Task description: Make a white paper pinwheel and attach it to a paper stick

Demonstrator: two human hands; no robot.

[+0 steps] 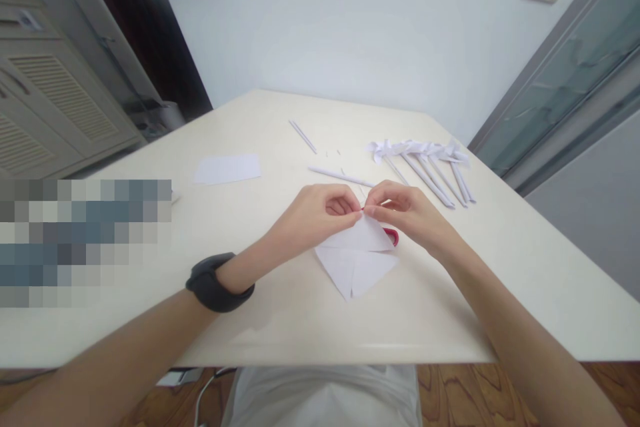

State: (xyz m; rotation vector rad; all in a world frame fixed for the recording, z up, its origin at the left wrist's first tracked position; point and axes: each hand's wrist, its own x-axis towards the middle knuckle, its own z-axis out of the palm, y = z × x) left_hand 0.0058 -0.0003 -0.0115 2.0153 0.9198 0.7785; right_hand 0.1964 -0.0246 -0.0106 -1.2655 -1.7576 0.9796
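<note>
Pinches with closed grips, left hand (317, 213) at 11 o'clock and right hand (407, 211) at 1 o'clock of a slit white paper sheet (340, 270). Grips a small red piece (363, 209) between the fingertips of both, right at the sheet's 12 o'clock point; cannot make out the share of each hand, or any paper caught in the pinch too. Probably uses two hands there for fine control over something so small. Angles both wrists inward, presumably to avoid pressing on the cut flaps, and leaves the near point toward 6 o'clock, over the desk (280, 320).

Has a red loop handle (391, 236) just beside the sheet at 2 o'clock, partly hidden, perhaps for easy reach by the right hand. Has a rolled paper stick (340, 175) beyond the hands at 12 o'clock and two thin paper sticks (303, 137) farther off at 11 o'clock, seemingly to leave working room up close. Has paper pinwheels (420, 150) in a row at 1 o'clock, with sticks pointing back toward the near side, likely to protect the folded blades. Has a flat rectangular paper (230, 169) well apart at 10 o'clock, apparently as spare stock.
</note>
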